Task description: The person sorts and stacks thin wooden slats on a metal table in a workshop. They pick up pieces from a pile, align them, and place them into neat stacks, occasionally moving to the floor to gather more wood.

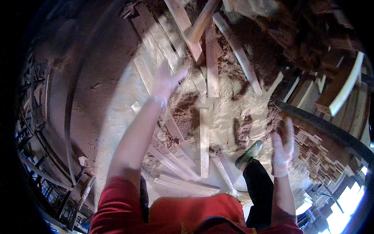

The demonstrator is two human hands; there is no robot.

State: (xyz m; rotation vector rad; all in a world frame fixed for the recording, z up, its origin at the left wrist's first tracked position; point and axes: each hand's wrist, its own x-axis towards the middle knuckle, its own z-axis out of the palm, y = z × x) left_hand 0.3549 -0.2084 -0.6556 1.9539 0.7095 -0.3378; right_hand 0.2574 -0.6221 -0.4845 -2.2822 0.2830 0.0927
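Pale, straight-edged wooden planks (212, 70) lie on the dusty floor (257, 115), upper centre; near them, the blurred left hand (165, 84) splays thumb from fingers. Centre right, the right hand (283, 154), likewise parted, hangs beside rough stacked strips (319, 154).

Dim surrounds, bright ctr, blurry hands (165, 84) (283, 148), btm-R glare, fisheye warp
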